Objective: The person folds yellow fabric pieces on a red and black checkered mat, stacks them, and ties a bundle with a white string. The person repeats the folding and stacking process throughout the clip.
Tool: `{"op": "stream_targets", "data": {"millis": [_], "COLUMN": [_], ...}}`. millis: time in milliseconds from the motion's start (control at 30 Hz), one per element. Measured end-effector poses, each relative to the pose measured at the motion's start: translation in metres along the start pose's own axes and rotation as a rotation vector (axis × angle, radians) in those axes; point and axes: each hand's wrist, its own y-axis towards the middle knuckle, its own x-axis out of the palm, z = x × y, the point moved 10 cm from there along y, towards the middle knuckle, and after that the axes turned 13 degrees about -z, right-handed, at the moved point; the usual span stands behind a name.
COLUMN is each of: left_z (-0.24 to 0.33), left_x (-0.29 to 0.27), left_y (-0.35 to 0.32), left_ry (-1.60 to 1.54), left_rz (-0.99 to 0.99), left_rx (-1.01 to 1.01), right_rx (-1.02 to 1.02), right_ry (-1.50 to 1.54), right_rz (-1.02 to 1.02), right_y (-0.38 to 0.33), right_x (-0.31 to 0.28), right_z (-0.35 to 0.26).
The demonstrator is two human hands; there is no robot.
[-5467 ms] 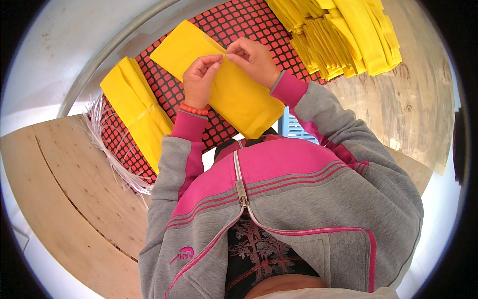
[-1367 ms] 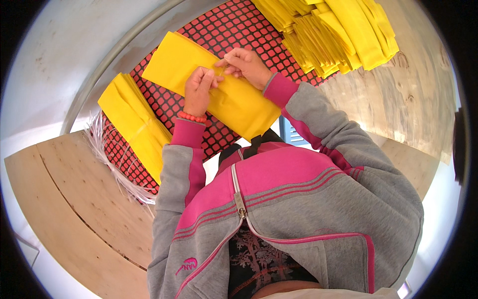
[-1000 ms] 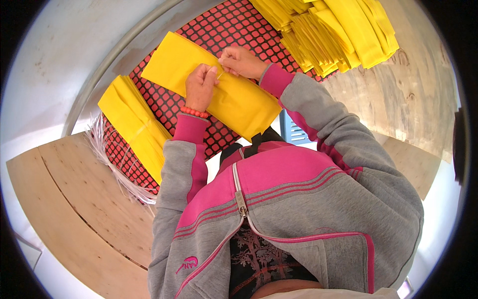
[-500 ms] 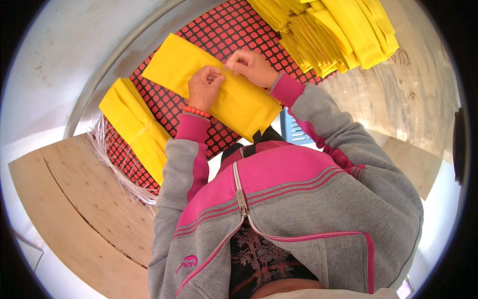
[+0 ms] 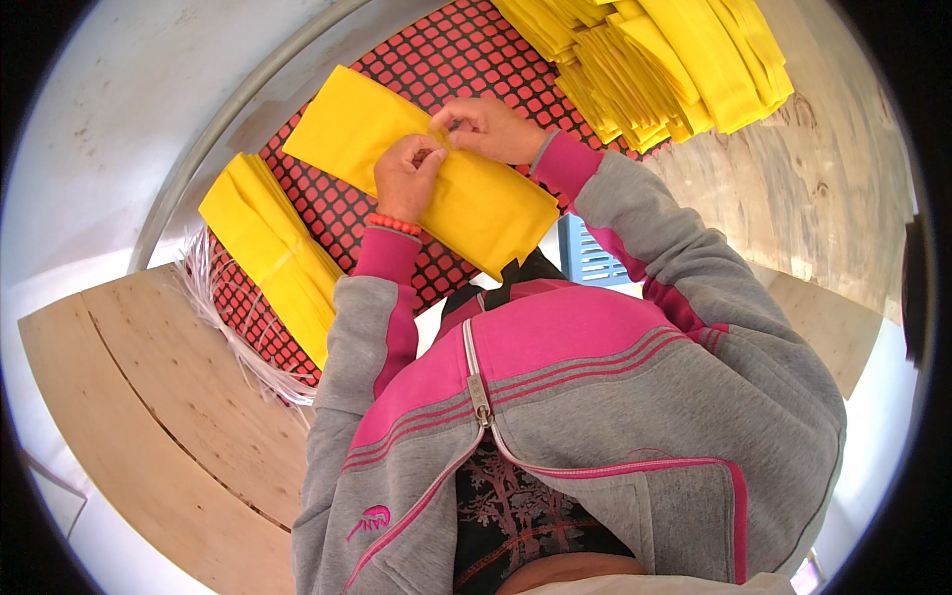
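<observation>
Item: yellow paper bag [image 5: 466, 188] on red-and-black mat [image 5: 436, 59]; left hand [image 5: 405, 177] and right hand [image 5: 488, 127] pinching its fold. Risk: uneven finger pressure likely skews or tears the crease.

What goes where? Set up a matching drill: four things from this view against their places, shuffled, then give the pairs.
1. yellow envelope
2. neat yellow stack
3. loose yellow heap
4. bead bracelet

A. upper right of the mat
B. left wrist
C. under both hands
D. mat's left edge

Pairs: 1-C, 2-D, 3-A, 4-B
</observation>
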Motion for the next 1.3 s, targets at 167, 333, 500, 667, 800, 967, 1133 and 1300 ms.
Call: {"op": "stream_targets", "data": {"millis": [167,333,500,667,800,967,1133,1300], "left_z": [0.009,0.013,0.023,0.04,0.051,0.051,0.057,0.059], "left_x": [0.0,0.0,0.0,0.002,0.0,0.0,0.003,0.002], "left_y": [-0.001,-0.003,-0.003,-0.006,-0.011,-0.013,-0.015,-0.019], "left_ry": [0.062,0.122,0.232,0.46,0.489,0.51,0.59,0.621], "left_rz": [-0.002,0.018,0.024,0.038,0.106,0.116,0.137,0.164], "left_rx": [0.024,0.046,0.118,0.211,0.308,0.316,0.387,0.385], "right_rx": [-0.038,-0.061,-0.034,0.046,0.039,0.001,-0.007,-0.038], "right_ry": [-0.279,-0.471,-0.553,-0.518,-0.537,-0.561,-0.566,-0.589], "right_rz": [-0.091,-0.11,-0.076,-0.006,0.038,0.085,0.085,0.066], "right_y": [0.0,-0.001,-0.003,-0.005,-0.007,-0.008,-0.009,-0.007], "right_x": [0.006,0.009,0.01,0.008,0.008,0.008,0.009,0.011], "right_z": [-0.009,-0.016,-0.017,-0.014,-0.016,-0.02,-0.019,-0.023]}}
